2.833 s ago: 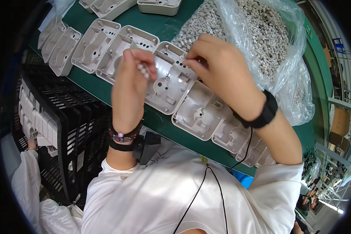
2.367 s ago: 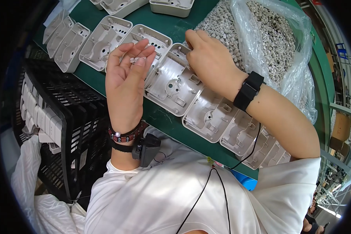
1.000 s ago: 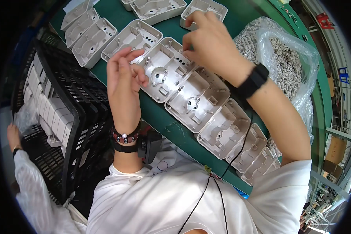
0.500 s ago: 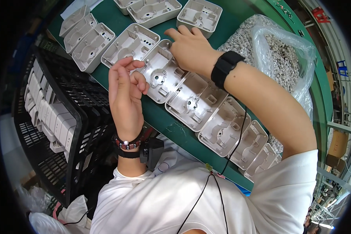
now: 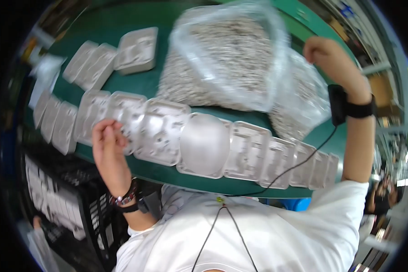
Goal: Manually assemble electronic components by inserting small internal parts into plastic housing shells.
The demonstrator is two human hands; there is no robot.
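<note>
Left hand (image 5: 109, 152): left of the bag (image 5: 278, 54), over the casings (image 5: 162, 129) in view; fingers curled, contact unclear, cannot tell if I grip anything. Casings stand in a row along the bag's near side; one shows a smooth round face (image 5: 205, 145). Bag holds small parts (image 5: 235, 47). Cord (image 5: 299, 166) crosses the row, near-right of the bag. Right hand (image 5: 326, 53): right of the bag, fingers bent, blurred; grip cannot be told. Risk: swinging this arm could snag the cord and shift casings; brushing the bag could spill parts.
</note>
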